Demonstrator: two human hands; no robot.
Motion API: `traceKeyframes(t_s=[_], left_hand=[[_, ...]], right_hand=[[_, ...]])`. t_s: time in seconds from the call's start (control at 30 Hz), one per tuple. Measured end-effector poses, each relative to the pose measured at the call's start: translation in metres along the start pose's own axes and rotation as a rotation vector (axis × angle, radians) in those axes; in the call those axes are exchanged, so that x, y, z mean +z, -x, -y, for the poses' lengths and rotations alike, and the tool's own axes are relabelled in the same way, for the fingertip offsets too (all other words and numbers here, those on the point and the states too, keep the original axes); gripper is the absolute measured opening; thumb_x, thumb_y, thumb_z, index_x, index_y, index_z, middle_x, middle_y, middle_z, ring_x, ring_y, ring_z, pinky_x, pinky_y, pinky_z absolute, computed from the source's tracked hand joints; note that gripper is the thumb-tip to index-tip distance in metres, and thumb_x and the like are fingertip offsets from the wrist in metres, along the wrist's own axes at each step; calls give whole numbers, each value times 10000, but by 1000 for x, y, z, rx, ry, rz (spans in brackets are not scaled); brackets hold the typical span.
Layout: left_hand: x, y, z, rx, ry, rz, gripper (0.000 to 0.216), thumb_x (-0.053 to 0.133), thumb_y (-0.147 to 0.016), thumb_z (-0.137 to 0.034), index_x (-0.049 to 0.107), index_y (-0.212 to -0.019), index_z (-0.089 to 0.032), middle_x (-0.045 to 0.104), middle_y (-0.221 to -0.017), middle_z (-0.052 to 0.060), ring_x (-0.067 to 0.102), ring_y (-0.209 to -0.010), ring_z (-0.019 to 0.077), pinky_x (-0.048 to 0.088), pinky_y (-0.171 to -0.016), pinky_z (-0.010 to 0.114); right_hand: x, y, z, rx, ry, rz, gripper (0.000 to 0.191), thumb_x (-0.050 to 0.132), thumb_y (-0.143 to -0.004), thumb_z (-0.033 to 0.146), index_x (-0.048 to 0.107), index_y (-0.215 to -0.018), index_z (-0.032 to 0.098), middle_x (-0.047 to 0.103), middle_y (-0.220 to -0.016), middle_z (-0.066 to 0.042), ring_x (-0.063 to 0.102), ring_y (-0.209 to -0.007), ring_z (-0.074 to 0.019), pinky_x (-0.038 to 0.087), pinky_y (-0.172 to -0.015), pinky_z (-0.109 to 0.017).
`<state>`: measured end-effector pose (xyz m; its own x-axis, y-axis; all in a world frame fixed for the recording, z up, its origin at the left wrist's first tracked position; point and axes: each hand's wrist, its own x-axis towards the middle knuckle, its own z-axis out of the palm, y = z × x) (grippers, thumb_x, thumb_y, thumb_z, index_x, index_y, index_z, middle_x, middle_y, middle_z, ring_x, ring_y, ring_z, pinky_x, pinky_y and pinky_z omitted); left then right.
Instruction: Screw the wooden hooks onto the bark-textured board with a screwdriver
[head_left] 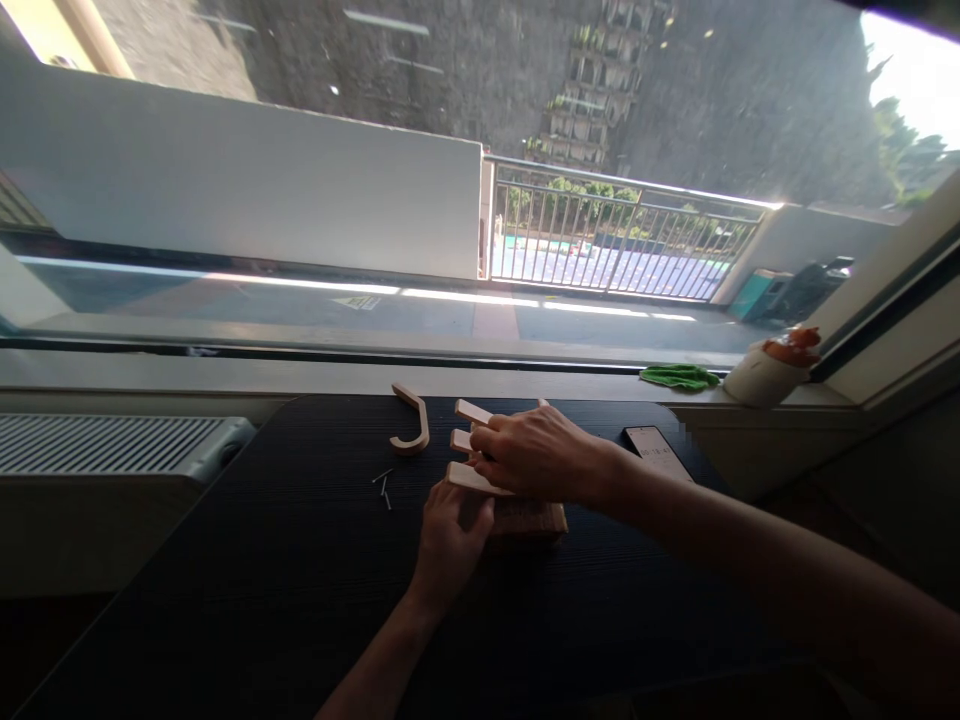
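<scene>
A pale wooden piece with several bar-like slats (466, 477) lies over a brown wooden block (529, 520) on the dark table. My left hand (450, 535) grips the left end of the nearest slat and block, thumb on the near side, fingertips partly hidden. From above, my right hand (536, 450) bends over the slats with its fingers pressed together; what they pinch is hidden beneath them. Left of the hands is a J-shaped wooden hook (424, 425). Several thin metal screws or nails (385, 487) lie loose nearer to me.
A phone (656, 452) showing a timer lies right of my right hand. On the window sill (345, 378) are a green cloth (679, 377) and a white container (765, 375) with an orange-brown top. A radiator (124, 447) stands left of the black table (300, 570).
</scene>
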<state>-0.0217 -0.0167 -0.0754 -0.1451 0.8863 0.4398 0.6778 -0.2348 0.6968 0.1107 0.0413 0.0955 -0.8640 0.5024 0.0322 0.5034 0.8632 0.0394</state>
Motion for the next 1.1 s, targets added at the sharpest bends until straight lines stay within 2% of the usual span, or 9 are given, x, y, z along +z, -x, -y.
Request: traceKeyframes(t_s=[0.17,0.3,0.47,0.73,0.83,0.97,1.1], left_hand=[[-1,0,-2,1,12,-2,342,536,-780,-271,539,-1117,-216,561,-1089,50,488,-1055,225,401,-924,379],[-1,0,-2,2,10,-2,350,533,-780,-274,536,-1127,-224,565,-1097,47,489,-1058,227,406,-920,379],[-1,0,-2,10,25,-14,392,538,-775,-263,509,-1164,-228,547,-1147,44,467,-1099,220,389,-952,373],[-1,0,-3,7,31,-18,358,537,-767,-261,542,-1123,-220,564,-1130,44,485,-1085,224,398,-946,375],[-1,0,-3,7,38,-27,355,535,-767,-257,545,-1120,-220,561,-1138,45,480,-1093,225,397,-947,379],[-1,-1,-4,5,51,-12,344,531,-770,-250,545,-1114,-224,555,-1147,41,472,-1100,225,387,-957,390],[-2,-1,-5,-1,64,2,369,523,-775,-243,528,-1143,-231,542,-1177,42,464,-1118,227,380,-967,393]], right_hand=[[-1,-12,-5,-61,63,66,274,359,-902,374,529,-910,160,618,-793,-44,593,-668,-176,325,-512,-246],[-1,-12,-5,-21,48,72,273,368,-900,371,531,-921,154,633,-798,-57,602,-683,-176,337,-538,-245],[0,-7,-5,148,49,69,331,346,-888,400,541,-929,136,636,-724,-71,597,-626,-184,348,-534,-252],[7,-3,1,375,102,-55,357,320,-883,375,576,-797,142,623,-667,-78,574,-579,-182,346,-515,-265],[-2,-1,2,314,97,2,372,349,-876,402,586,-754,143,624,-675,-77,565,-573,-170,339,-524,-264],[-13,3,-2,125,72,75,360,373,-880,413,592,-773,149,627,-770,-74,571,-651,-172,339,-558,-269],[-10,5,-6,20,-1,131,308,349,-907,374,569,-850,167,610,-839,-53,562,-665,-147,351,-612,-276]])
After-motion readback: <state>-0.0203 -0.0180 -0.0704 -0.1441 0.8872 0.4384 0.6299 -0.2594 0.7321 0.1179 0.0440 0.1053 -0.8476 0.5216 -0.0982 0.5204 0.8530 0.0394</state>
